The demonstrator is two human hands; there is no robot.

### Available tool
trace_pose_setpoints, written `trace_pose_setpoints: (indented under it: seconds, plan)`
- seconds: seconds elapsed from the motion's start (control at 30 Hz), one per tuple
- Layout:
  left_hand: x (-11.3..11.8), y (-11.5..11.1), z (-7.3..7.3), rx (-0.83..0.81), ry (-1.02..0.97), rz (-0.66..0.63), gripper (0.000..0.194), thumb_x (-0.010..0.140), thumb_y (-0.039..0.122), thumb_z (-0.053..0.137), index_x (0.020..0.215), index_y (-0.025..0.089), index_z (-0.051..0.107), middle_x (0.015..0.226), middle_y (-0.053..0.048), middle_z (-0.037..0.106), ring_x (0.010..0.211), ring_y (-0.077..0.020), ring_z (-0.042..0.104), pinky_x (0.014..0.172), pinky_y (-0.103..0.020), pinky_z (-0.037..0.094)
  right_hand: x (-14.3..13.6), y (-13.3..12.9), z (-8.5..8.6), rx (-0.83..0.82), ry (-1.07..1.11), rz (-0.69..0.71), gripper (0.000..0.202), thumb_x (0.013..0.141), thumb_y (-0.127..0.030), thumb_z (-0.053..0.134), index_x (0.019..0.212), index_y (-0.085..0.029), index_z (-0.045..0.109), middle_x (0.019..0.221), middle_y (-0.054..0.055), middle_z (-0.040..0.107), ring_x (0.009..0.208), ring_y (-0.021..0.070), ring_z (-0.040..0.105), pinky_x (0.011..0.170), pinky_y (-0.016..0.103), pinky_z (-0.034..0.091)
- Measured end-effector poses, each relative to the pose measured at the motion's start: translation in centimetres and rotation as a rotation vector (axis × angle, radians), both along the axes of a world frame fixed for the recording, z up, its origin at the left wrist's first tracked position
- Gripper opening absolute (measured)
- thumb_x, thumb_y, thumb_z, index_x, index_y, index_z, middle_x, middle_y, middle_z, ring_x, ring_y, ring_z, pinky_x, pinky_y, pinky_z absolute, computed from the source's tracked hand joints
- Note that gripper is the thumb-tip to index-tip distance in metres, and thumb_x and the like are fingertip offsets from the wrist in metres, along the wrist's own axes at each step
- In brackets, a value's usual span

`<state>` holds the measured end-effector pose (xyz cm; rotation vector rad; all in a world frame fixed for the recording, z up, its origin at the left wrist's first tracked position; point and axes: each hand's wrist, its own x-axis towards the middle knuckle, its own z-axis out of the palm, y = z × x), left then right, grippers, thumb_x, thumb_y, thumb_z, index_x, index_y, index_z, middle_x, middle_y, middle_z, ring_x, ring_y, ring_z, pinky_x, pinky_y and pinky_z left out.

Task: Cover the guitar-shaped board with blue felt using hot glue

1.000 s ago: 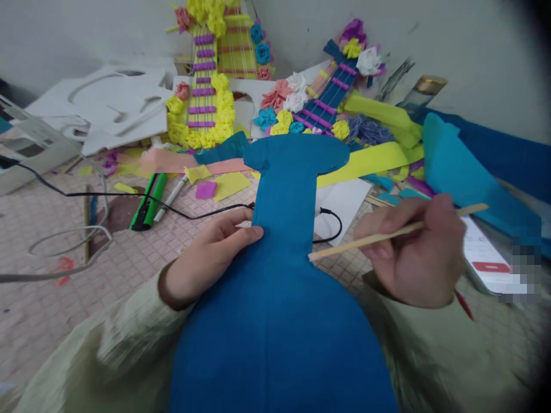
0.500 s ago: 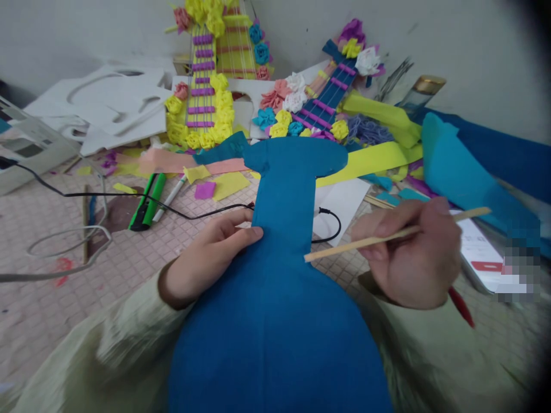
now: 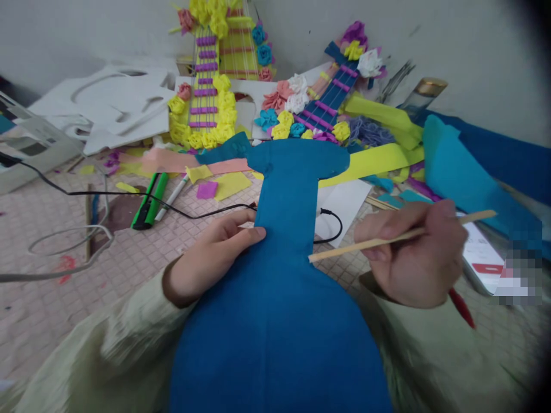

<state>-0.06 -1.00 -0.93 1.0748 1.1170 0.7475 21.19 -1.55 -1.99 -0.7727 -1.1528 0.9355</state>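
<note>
A blue guitar-shaped cutout [image 3: 275, 321] lies in front of me, its neck pointing away and its lower end cut off by the frame. My left hand [image 3: 215, 252] grips the left edge of the neck, thumb on top and fingers passing under. In my right hand [image 3: 417, 252] a thin flat wooden stick [image 3: 344, 250] is pinched between thumb and fingers. The stick's left tip is at the right edge of the cutout, where neck meets body; whether it touches cannot be made out. A black cable [image 3: 336, 223] shows on both sides of the neck.
Behind stand a yellow flower-trimmed guitar [image 3: 205, 94] and a blue one [image 3: 331, 97]. A green utility knife [image 3: 150, 201] and a white pen [image 3: 172, 198] lie left. A phone [image 3: 482, 252] lies beyond my right hand. White board pieces [image 3: 124, 109] and blue crepe paper [image 3: 469, 166] flank the back.
The whole view has shifted very slightly. Both hands keep their grip, and the stick stays at nearly the same spot beside the neck's base.
</note>
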Motion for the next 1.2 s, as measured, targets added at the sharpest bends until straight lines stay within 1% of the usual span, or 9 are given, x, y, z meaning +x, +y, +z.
trace_pose_setpoints:
  seconds: [0.3, 0.43, 0.57, 0.7, 0.83, 0.9, 0.97, 1.07, 1.2]
  plan:
    - [-0.1, 0.1, 0.1, 0.023, -0.020, 0.015, 0.019, 0.069, 0.030, 0.062, 0.085, 0.018, 0.062, 0.053, 0.004, 0.054, 0.048, -0.0091, 0.051, 0.048, -0.019, 0.041, -0.3, -0.1, 0.3, -0.072, 0.048, 0.041, 0.044, 0.088, -0.039, 0.039, 0.052, -0.020, 0.057, 0.033, -0.004, 0.036, 0.031, 0.0083, 0.036, 0.035, 0.024, 0.027]
    - [-0.2, 0.1, 0.2, 0.002, -0.080, 0.020, 0.019, 0.070, 0.028, 0.063, 0.086, 0.017, 0.062, 0.055, 0.003, 0.056, 0.051, -0.0092, 0.053, 0.047, -0.018, 0.041, 0.3, 0.3, 0.9, -0.210, 0.210, 0.095, 0.046, 0.086, -0.041, 0.039, 0.047, -0.021, 0.051, 0.031, -0.005, 0.027, 0.030, 0.0071, 0.028, 0.034, 0.022, 0.023]
    - [0.0, 0.0, 0.1, -0.048, -0.255, -0.017, 0.022, 0.073, 0.024, 0.061, 0.094, 0.018, 0.061, 0.068, 0.000, 0.064, 0.059, -0.0111, 0.059, 0.056, -0.021, 0.047, 1.1, 1.0, 1.5, -0.403, 0.304, 0.218, 0.047, 0.082, -0.038, 0.041, 0.039, -0.019, 0.037, 0.032, -0.004, 0.024, 0.031, 0.0068, 0.027, 0.033, 0.022, 0.024]
    - [1.1, -0.5, -1.1, -0.088, -0.514, -0.126, 0.023, 0.077, 0.021, 0.059, 0.099, 0.018, 0.059, 0.078, -0.002, 0.066, 0.066, -0.0132, 0.062, 0.062, -0.025, 0.049, 0.6, 0.9, 1.2, -0.601, 0.297, 0.323, 0.035, 0.077, -0.034, 0.050, 0.048, -0.020, 0.036, 0.045, -0.003, 0.043, 0.035, 0.0070, 0.041, 0.032, 0.020, 0.026]
    - [2.6, -1.0, -2.4, -0.106, -0.632, -0.143, 0.018, 0.076, 0.023, 0.061, 0.093, 0.017, 0.061, 0.082, -0.003, 0.067, 0.069, -0.0130, 0.062, 0.063, -0.022, 0.047, -0.5, 0.0, 0.6, -0.781, 0.178, 0.604, 0.029, 0.078, -0.044, 0.050, 0.063, -0.020, 0.045, 0.039, -0.008, 0.044, 0.022, 0.0024, 0.021, 0.026, 0.018, 0.008]
    - [3.2, -1.2, -2.7, -0.121, -0.657, -0.105, 0.016, 0.075, 0.022, 0.062, 0.090, 0.016, 0.062, 0.080, -0.003, 0.067, 0.069, -0.0127, 0.061, 0.063, -0.022, 0.046, -1.0, -0.5, 0.6, -0.757, 0.130, 0.718, 0.033, 0.075, -0.048, 0.054, 0.063, -0.019, 0.045, 0.034, -0.009, 0.039, 0.022, 0.0015, 0.017, 0.027, 0.017, 0.007]
    - [3.6, -1.3, -2.9, -0.136, -0.664, -0.088, 0.017, 0.075, 0.022, 0.062, 0.090, 0.015, 0.063, 0.076, -0.002, 0.066, 0.066, -0.0119, 0.060, 0.061, -0.021, 0.044, -1.3, -0.9, 0.7, -0.680, 0.094, 0.739, 0.035, 0.068, -0.048, 0.062, 0.064, -0.019, 0.043, 0.034, -0.011, 0.037, 0.024, 0.0009, 0.017, 0.028, 0.016, 0.008]
    - [3.9, -1.4, -3.3, -0.127, -0.632, -0.082, 0.019, 0.075, 0.024, 0.061, 0.091, 0.014, 0.064, 0.071, -0.002, 0.064, 0.061, -0.0108, 0.057, 0.060, -0.021, 0.042, -1.7, -1.2, 0.7, -0.595, 0.030, 0.656, 0.041, 0.061, -0.044, 0.070, 0.063, -0.020, 0.038, 0.038, -0.012, 0.033, 0.027, 0.0005, 0.019, 0.029, 0.017, 0.010]
    - [3.7, -1.3, -4.0, -0.066, -0.479, -0.040, 0.034, 0.073, 0.030, 0.064, 0.103, 0.016, 0.060, 0.068, 0.000, 0.059, 0.061, -0.0096, 0.053, 0.063, -0.022, 0.040, -1.7, -1.3, 0.0, -0.535, -0.050, 0.548, 0.036, 0.064, -0.040, 0.070, 0.065, -0.018, 0.041, 0.044, -0.010, 0.035, 0.034, 0.0013, 0.025, 0.034, 0.018, 0.015]
